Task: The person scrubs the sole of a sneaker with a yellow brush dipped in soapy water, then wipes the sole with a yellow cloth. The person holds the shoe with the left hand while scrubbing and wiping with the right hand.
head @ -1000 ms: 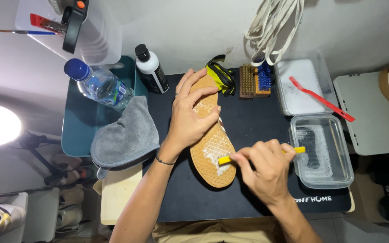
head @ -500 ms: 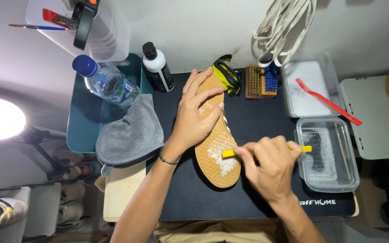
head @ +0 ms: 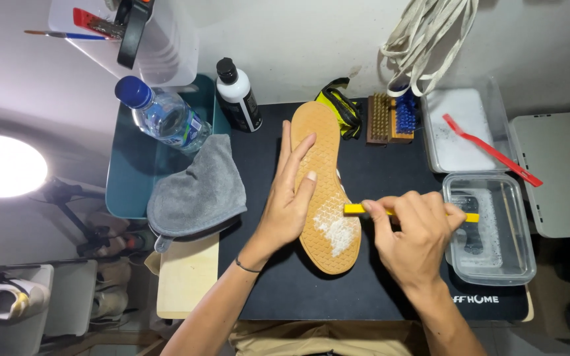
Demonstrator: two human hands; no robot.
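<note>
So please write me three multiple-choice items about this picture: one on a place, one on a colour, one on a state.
1. Where does the grey cloth lie?
A. left of the shoe sole
B. inside the clear tub
C. on the white laces

2. What colour is the handle of the brush in the right hand?
A. red
B. yellow
C. green

3. What is the left hand doing?
A. hanging free
B. gripping the bottle
C. pressing flat on the sole

Answers: 1 A, the cloth sits left of the sole; 2 B, the handle shows yellow; 3 C, its fingers lie on the sole.
</note>
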